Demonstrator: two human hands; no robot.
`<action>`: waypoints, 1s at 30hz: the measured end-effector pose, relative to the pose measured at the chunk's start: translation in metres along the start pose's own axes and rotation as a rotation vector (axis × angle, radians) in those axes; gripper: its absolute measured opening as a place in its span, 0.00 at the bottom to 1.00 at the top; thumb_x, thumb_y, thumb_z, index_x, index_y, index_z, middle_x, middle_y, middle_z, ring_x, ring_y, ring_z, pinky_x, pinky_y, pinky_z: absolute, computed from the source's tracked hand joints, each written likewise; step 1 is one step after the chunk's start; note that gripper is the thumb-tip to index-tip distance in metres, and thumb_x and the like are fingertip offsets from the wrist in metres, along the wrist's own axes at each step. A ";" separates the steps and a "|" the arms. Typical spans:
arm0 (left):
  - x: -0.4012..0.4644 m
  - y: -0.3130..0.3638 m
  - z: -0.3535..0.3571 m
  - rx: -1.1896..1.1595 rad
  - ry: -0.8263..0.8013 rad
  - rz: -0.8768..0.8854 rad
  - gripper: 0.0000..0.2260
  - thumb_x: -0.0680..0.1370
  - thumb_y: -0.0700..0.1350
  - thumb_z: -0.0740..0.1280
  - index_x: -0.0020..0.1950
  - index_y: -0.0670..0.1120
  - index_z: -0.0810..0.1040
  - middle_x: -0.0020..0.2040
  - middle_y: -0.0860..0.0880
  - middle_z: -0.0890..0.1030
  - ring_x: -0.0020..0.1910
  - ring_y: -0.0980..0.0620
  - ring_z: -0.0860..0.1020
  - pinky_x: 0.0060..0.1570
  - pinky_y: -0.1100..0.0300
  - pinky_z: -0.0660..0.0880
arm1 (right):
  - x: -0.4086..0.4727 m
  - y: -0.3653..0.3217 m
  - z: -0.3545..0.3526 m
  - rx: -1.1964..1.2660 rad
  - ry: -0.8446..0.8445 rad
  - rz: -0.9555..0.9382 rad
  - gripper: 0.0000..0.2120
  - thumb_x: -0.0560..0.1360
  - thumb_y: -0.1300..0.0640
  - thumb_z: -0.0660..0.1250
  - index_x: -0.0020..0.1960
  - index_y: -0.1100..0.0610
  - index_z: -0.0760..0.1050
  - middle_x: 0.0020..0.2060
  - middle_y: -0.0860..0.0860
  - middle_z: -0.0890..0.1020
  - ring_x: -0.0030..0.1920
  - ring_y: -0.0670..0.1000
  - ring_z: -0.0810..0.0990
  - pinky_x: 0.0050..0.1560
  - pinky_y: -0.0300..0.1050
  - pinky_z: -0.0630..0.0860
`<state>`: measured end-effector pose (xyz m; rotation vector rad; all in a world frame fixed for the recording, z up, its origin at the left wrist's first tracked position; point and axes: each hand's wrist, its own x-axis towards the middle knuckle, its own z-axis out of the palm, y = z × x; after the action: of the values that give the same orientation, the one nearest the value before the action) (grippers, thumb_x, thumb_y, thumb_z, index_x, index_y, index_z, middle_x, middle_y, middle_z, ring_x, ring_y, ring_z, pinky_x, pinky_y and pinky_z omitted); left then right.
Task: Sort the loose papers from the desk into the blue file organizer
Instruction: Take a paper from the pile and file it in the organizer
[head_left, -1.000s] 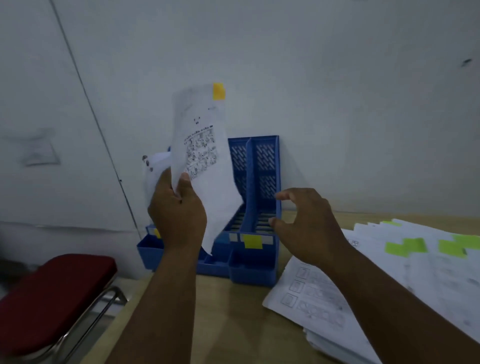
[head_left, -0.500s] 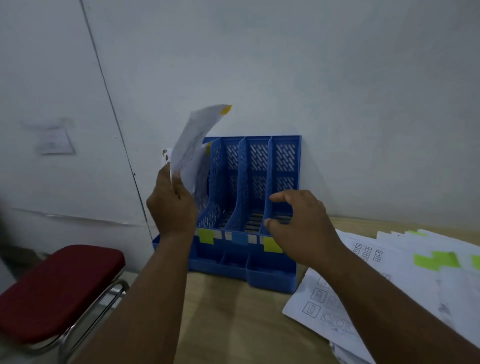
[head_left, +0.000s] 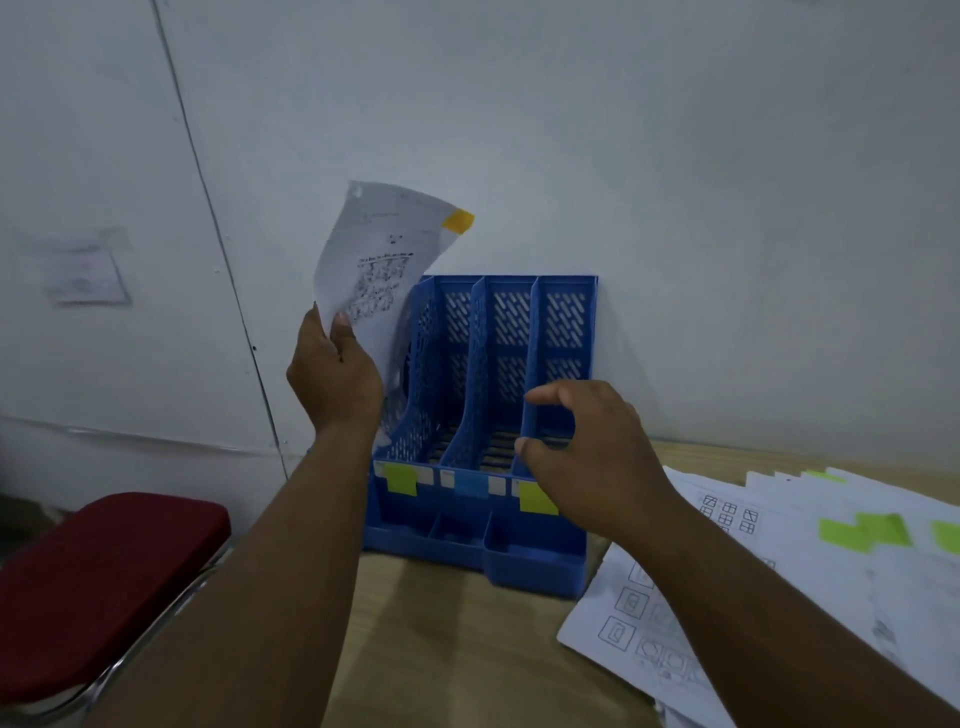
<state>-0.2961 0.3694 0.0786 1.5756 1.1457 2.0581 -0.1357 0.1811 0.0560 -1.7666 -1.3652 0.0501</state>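
The left hand (head_left: 335, 382) holds one printed sheet (head_left: 374, 270) by its lower edge, thumb in front and fingers behind; the sheet stands up above the hand, bends a little to the right, and carries an orange tab (head_left: 458, 221) on its top corner; its lower part hangs just at the left side of the blue file organizer (head_left: 483, 467), beside the leftmost slot. The organizer stands on the counter (head_left: 441, 649) against the white wall (head_left: 675, 182); coloured labels are stuck on its front. The right hand (head_left: 592, 457) hovers before the rightmost slot, fingers half curled, and holds nothing; I cannot tell if it touches the divider. The loose papers (head_left: 779, 571) lie spread on the counter to the right, under the right forearm; a red chair (head_left: 98, 582) stands at the left.
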 end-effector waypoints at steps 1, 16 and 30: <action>0.001 -0.002 0.002 -0.001 -0.006 -0.008 0.14 0.86 0.47 0.58 0.65 0.41 0.78 0.55 0.51 0.81 0.51 0.58 0.77 0.52 0.70 0.73 | 0.000 0.002 0.001 0.001 0.002 0.002 0.19 0.75 0.49 0.72 0.63 0.40 0.72 0.63 0.42 0.71 0.66 0.47 0.67 0.60 0.39 0.63; 0.004 -0.053 -0.003 0.504 -0.421 0.180 0.17 0.86 0.52 0.55 0.67 0.49 0.77 0.49 0.38 0.77 0.50 0.37 0.76 0.45 0.48 0.74 | -0.001 0.017 0.009 0.017 0.032 0.023 0.18 0.74 0.51 0.73 0.60 0.39 0.72 0.61 0.42 0.73 0.63 0.46 0.71 0.59 0.38 0.65; 0.023 -0.041 -0.010 0.805 -0.671 -0.071 0.09 0.81 0.36 0.61 0.58 0.39 0.79 0.57 0.36 0.80 0.50 0.41 0.77 0.46 0.54 0.70 | -0.004 0.017 0.006 0.031 0.036 0.034 0.18 0.74 0.51 0.73 0.61 0.42 0.74 0.61 0.43 0.73 0.62 0.45 0.71 0.57 0.37 0.64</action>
<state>-0.3221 0.4063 0.0627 2.2531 1.7744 0.8591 -0.1279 0.1813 0.0394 -1.7571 -1.3019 0.0575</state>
